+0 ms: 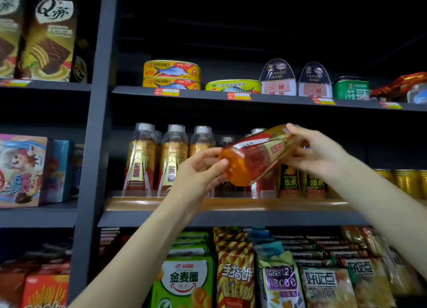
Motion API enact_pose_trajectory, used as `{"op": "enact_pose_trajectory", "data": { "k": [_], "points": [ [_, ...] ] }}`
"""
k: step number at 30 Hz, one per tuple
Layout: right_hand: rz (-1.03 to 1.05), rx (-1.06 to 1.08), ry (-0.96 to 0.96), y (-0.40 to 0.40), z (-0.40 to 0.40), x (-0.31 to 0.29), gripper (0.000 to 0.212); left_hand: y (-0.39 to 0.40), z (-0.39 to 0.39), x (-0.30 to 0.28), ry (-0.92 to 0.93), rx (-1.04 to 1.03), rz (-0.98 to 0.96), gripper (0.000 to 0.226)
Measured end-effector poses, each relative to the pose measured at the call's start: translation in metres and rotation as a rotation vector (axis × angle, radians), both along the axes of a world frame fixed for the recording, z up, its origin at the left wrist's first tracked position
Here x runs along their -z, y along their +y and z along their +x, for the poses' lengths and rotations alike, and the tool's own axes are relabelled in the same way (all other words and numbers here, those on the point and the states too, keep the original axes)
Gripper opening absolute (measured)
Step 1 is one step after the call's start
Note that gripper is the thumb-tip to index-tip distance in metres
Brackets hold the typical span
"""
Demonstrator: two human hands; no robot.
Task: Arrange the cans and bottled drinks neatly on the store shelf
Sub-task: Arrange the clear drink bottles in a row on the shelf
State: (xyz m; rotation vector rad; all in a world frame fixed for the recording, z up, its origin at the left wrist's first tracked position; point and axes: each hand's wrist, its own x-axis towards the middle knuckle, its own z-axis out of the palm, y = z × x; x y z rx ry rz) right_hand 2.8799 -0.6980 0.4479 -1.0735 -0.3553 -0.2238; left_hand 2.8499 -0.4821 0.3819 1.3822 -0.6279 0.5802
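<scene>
An orange drink bottle [256, 155] with a red and gold label lies tilted in the air in front of the middle shelf [226, 205], base toward me at lower left. My left hand [198, 169] grips its base. My right hand [316, 150] grips its neck end, hiding the cap. Behind it stand upright bottles of the same drink [141, 159] in rows, black-labelled bottles [288, 180] to the right, and gold cans [406, 183] at the far right.
The upper shelf [208, 94] carries yellow fish tins [172, 74], ham tins [278, 79] and a green tin [351, 88]. Snack bags [235, 273] fill the shelf below. A dark upright post [94, 134] separates the left bay with boxed snacks [49, 39].
</scene>
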Motion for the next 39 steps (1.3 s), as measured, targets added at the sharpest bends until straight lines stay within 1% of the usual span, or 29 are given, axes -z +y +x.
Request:
{"op": "enact_pose_trajectory", "data": {
  "k": [2, 5, 7, 9, 11, 13, 14, 16, 18, 20, 22, 24, 25, 27, 28, 29, 31, 33, 34, 35, 36, 37, 38, 39],
  "points": [
    [-0.004, -0.060, 0.044, 0.004, 0.000, 0.007, 0.026, -0.003, -0.007, -0.004, -0.037, 0.007, -0.010, 0.033],
    [-0.009, -0.076, 0.071, 0.008, 0.002, 0.013, 0.038, -0.003, -0.015, -0.009, -0.060, -0.033, 0.030, 0.036],
    [0.031, -0.057, 0.040, 0.009, 0.001, 0.010, 0.041, -0.001, -0.017, -0.010, 0.030, 0.013, 0.020, 0.032],
    [0.049, -0.006, -0.049, 0.008, 0.001, 0.003, 0.043, 0.001, -0.018, -0.009, 0.223, 0.171, -0.030, 0.028],
    [-0.001, 0.091, -0.157, 0.010, 0.001, -0.003, 0.045, 0.000, -0.016, -0.008, 0.408, 0.290, -0.062, 0.037],
    [-0.020, 0.141, -0.211, 0.014, 0.002, -0.003, 0.045, -0.001, -0.012, -0.008, 0.522, 0.341, -0.083, 0.052],
    [-0.013, 0.148, -0.210, 0.016, 0.003, -0.002, 0.045, -0.001, -0.010, -0.008, 0.555, 0.361, -0.082, 0.056],
    [0.013, 0.156, -0.197, 0.018, 0.006, 0.003, 0.045, 0.001, -0.007, -0.008, 0.586, 0.405, -0.054, 0.058],
    [0.033, 0.137, -0.213, 0.016, 0.008, 0.008, 0.046, 0.003, -0.005, -0.008, 0.609, 0.439, -0.012, 0.053],
    [0.029, 0.072, -0.299, 0.014, 0.010, 0.012, 0.049, -0.001, -0.008, -0.005, 0.611, 0.452, 0.014, 0.045],
    [0.022, 0.004, -0.394, 0.012, 0.009, 0.014, 0.056, -0.009, -0.008, 0.002, 0.539, 0.443, -0.035, 0.044],
    [0.004, -0.014, -0.434, 0.012, 0.008, 0.013, 0.056, -0.021, -0.006, 0.008, 0.393, 0.344, -0.076, 0.050],
    [-0.035, 0.006, -0.434, 0.011, 0.007, 0.013, 0.051, -0.025, -0.004, 0.010, 0.283, 0.218, -0.042, 0.053],
    [-0.159, 0.058, -0.395, 0.011, 0.004, 0.015, 0.039, -0.026, 0.005, 0.010, 0.011, -0.176, 0.093, 0.059],
    [-0.208, 0.039, -0.355, 0.010, 0.002, 0.017, 0.038, -0.025, 0.009, 0.008, -0.133, -0.369, 0.142, 0.063],
    [-0.226, -0.027, -0.310, 0.009, 0.000, 0.019, 0.040, -0.023, 0.013, 0.006, -0.269, -0.503, 0.180, 0.068],
    [-0.154, -0.188, -0.210, 0.008, -0.004, 0.022, 0.051, -0.022, 0.015, 0.003, -0.500, -0.644, 0.281, 0.073],
    [-0.001, -0.245, -0.103, 0.006, -0.004, 0.026, 0.058, -0.022, 0.014, 0.003, -0.692, -0.727, 0.446, 0.074],
    [0.070, -0.251, -0.057, 0.005, -0.004, 0.029, 0.060, -0.023, 0.014, 0.003, -0.738, -0.718, 0.489, 0.073],
    [0.135, -0.255, -0.026, 0.004, -0.001, 0.033, 0.062, -0.025, 0.014, 0.002, -0.727, -0.677, 0.496, 0.074],
    [0.192, -0.262, -0.006, 0.004, 0.002, 0.036, 0.064, -0.027, 0.012, 0.001, -0.654, -0.608, 0.468, 0.075],
    [0.241, -0.270, 0.008, 0.003, 0.005, 0.040, 0.065, -0.030, 0.010, 0.000, -0.540, -0.510, 0.410, 0.075],
    [0.285, -0.279, 0.018, 0.002, 0.006, 0.043, 0.065, -0.032, 0.009, -0.001, -0.418, -0.401, 0.360, 0.075],
    [0.316, -0.284, 0.022, -0.001, 0.007, 0.045, 0.062, -0.035, 0.007, -0.002, -0.335, -0.303, 0.338, 0.073]
  ]
}}
